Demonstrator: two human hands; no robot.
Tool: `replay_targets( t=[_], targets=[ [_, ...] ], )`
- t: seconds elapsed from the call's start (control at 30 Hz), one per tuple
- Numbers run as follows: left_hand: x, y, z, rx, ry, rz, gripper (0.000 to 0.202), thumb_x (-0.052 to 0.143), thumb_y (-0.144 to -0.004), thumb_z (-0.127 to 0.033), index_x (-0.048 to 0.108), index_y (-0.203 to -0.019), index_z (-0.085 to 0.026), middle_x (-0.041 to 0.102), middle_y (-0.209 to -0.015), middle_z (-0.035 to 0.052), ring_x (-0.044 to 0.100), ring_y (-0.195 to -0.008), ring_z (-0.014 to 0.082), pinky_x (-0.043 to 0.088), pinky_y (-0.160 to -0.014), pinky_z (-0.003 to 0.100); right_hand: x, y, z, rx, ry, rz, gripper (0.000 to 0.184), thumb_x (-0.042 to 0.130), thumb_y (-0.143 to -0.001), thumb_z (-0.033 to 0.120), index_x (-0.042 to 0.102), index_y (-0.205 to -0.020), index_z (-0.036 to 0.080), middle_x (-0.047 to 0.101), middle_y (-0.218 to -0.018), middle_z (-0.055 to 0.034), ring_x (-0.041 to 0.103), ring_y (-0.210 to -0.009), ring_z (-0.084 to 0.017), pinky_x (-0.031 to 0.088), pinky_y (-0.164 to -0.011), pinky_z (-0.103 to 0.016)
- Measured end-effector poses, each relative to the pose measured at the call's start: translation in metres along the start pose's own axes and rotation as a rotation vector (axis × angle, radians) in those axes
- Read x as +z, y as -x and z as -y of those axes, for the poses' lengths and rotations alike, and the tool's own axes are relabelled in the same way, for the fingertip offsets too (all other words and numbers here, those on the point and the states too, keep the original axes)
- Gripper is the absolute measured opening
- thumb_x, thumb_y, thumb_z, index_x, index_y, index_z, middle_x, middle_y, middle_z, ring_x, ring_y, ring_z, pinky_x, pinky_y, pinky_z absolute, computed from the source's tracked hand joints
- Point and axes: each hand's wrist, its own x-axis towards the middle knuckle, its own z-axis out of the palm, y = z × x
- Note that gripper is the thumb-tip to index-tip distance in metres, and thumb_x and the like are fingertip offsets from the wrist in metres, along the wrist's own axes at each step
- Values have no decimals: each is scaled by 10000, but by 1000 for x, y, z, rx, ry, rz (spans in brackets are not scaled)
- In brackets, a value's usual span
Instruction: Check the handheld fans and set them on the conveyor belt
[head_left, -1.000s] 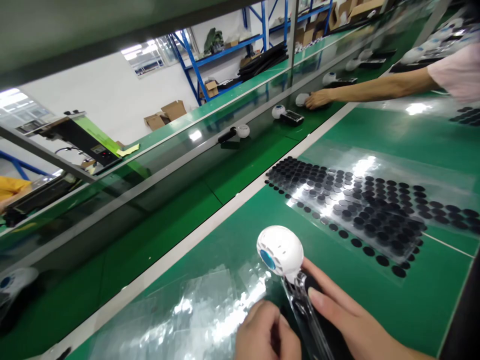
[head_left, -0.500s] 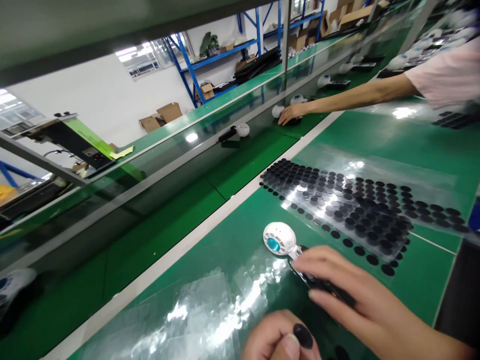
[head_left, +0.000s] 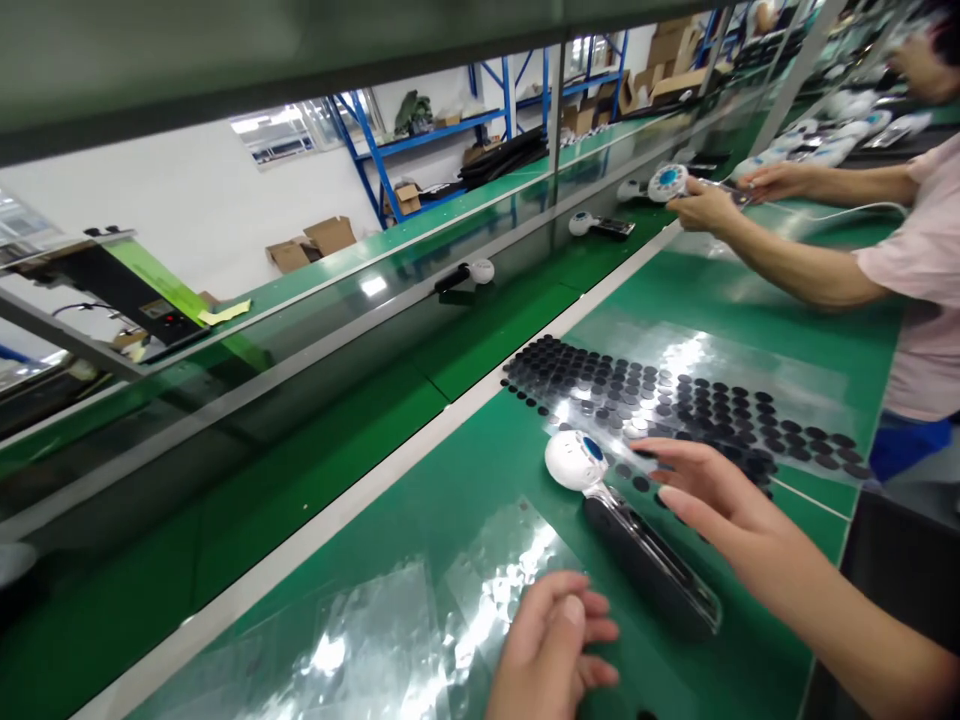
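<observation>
Step in hand, as judged: fan set down, nothing gripped. Right hand (head_left: 720,500) spread wide, just beside a white handheld fan (head_left: 576,461); left hand (head_left: 551,650) narrowly curled and empty above clear plastic film (head_left: 375,640). Fan lying on the green bench mat (head_left: 465,470), its black handle (head_left: 645,560) inside a clear plastic sleeve (head_left: 697,590), its head near a sheet of round black pads (head_left: 675,405). Called for next: a grip on the handle. No brand or writing legible on the fan, perhaps only through glare.
</observation>
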Motion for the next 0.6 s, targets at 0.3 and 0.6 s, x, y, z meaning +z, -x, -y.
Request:
replay_targets(
  t=[0.3,0.6],
  targets=[
    [34,-39,13,63,-177,20,825,679,-602,-336,317,-1276,-27,565,-1121,199,586,-952,254,454,-783,310,29,33,-33,-9,-61,3,493,373,-915,400,136,-1345,365,403,-1348,-58,367,-1247,-224,283,-1035,-476],
    [16,-7,18,133,20,46,921,640,-563,-284,204,-1356,-112,558,-1189,133,540,-1052,238,429,-815,261,28,39,13,-72,-22,80,174,568,-810,341,575,-983,324,506,-1222,-16,454,-1155,-247,414,-959,-341]
  ],
)
